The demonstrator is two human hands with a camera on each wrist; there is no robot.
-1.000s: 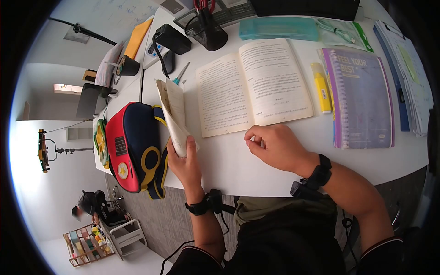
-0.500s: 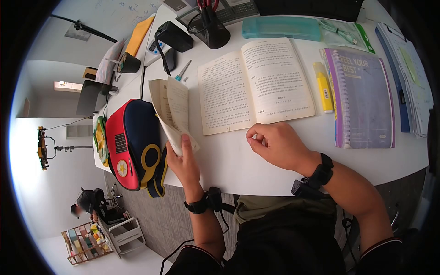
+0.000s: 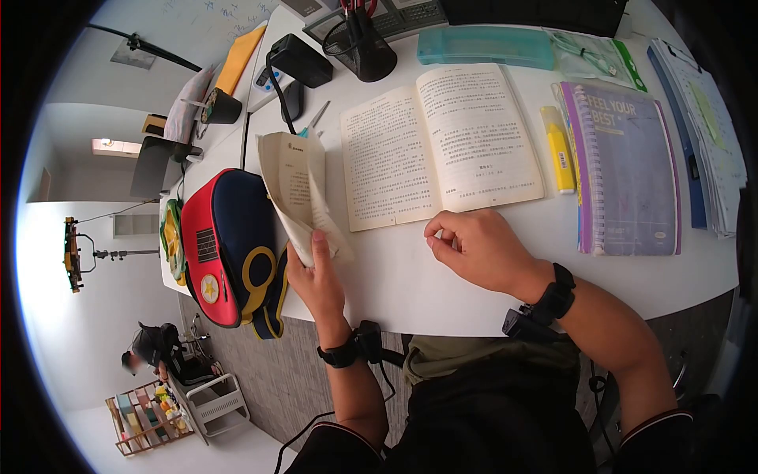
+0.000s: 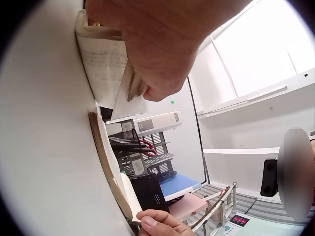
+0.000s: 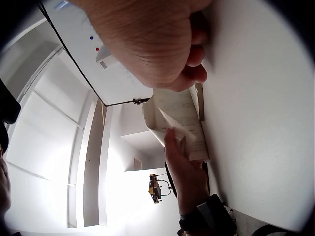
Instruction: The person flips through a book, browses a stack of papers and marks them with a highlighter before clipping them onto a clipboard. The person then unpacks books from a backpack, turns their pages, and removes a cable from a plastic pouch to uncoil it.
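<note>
My left hand (image 3: 316,286) grips the lower end of a soft paperback book (image 3: 294,182), its thumb over the pages. The pages bow and spread toward the top, as the right wrist view also shows of this paperback (image 5: 179,118). To its right, a larger open book (image 3: 387,162) lies flat, with printed text on both pages. My right hand (image 3: 485,253) rests on the table just below that book's near edge, fingers loosely curled, holding nothing. In the left wrist view, the right fingertips (image 4: 152,219) overlap the open book's corner.
A red and navy bag (image 3: 229,245) stands left of the left hand. Scissors (image 3: 317,118), a pen holder (image 3: 367,55) and a teal case (image 3: 485,47) lie farther back. A yellow highlighter (image 3: 559,150), a purple spiral notebook (image 3: 628,170) and a clipboard (image 3: 699,134) line the right side.
The paperback in my left hand has turned and opened wider, so more of its printed page faces me. My right hand has stayed nearly in place.
</note>
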